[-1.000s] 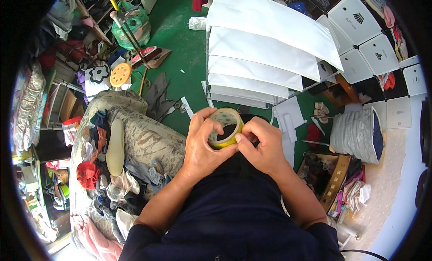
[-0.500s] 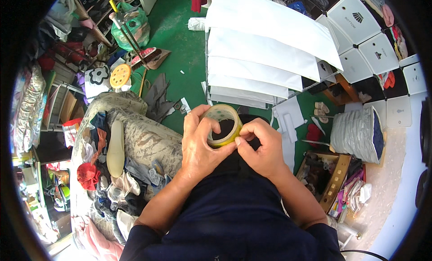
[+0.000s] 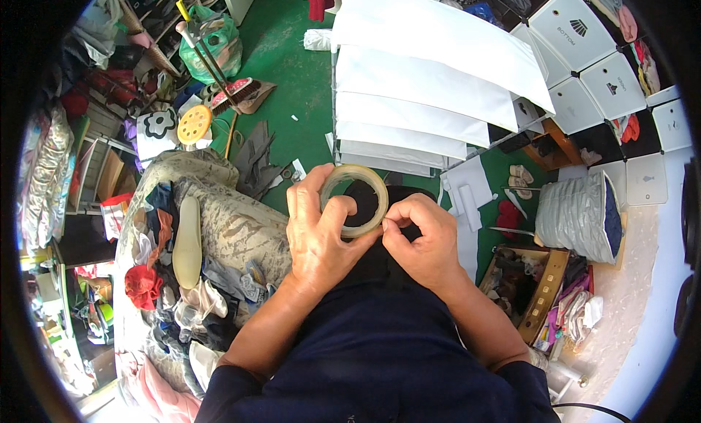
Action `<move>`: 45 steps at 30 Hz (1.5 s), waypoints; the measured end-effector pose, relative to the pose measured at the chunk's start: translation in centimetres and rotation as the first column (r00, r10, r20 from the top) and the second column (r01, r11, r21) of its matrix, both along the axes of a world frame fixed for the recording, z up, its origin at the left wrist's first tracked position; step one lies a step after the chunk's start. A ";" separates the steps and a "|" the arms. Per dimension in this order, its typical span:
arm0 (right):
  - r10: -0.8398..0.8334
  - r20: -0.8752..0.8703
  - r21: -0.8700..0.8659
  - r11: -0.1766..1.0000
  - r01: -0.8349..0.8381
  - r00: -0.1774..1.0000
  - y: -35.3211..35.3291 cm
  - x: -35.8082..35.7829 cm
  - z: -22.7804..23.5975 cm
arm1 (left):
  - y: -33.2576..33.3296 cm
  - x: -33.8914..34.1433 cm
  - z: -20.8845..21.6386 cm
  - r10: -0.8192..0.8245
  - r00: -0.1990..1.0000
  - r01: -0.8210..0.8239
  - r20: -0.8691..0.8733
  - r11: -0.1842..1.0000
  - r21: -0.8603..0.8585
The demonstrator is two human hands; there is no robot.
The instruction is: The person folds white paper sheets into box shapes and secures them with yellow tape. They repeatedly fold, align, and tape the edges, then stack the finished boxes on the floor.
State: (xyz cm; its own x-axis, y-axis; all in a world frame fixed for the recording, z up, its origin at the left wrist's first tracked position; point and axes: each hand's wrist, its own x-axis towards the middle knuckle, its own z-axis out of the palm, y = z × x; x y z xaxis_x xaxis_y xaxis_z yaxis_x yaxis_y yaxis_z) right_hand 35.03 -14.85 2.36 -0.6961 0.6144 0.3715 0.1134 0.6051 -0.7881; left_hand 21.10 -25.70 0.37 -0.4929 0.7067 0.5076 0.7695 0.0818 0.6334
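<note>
A roll of clear yellowish tape (image 3: 358, 172) is held up in front of my body, its round opening facing me. My left hand (image 3: 318, 237) grips it from the left, with a finger hooked into the ring and the thumb along the lower rim. At the roll's right edge, my right hand (image 3: 423, 242) is closed in a pinch, thumb and forefinger tips touching the tape. Whether a loose tape end lies between those fingertips is too small to make out.
Ahead stands a rack draped with white sheets (image 3: 438, 36). A couch (image 3: 226, 218) heaped with clothes and a pale insole-shaped piece (image 3: 188, 240) is at left. On the right are white cube cabinets (image 3: 577, 109), a silvery bag (image 3: 573, 218) and a wooden drawer (image 3: 544, 295).
The roll has been turned, so its yellow outer side no longer shows and the ring faces me more squarely. My left hand has shifted slightly left; my right hand keeps its pinch.
</note>
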 end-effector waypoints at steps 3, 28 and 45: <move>-0.006 0.036 -0.008 1.000 0.007 0.999 0.0 0.2 -0.4 | 0.1 0.2 -0.1 0.007 1.000 -0.006 -0.030 1.000 0.006; 0.205 0.161 0.104 0.969 -0.223 0.966 1.5 1.3 1.6 | -0.9 -1.4 -5.1 -0.198 0.352 0.203 0.915 0.970 0.132; 0.209 0.222 -0.080 0.977 -0.196 0.952 1.0 0.7 0.6 | -0.6 -1.4 -4.2 -0.223 0.467 0.203 0.856 0.969 0.141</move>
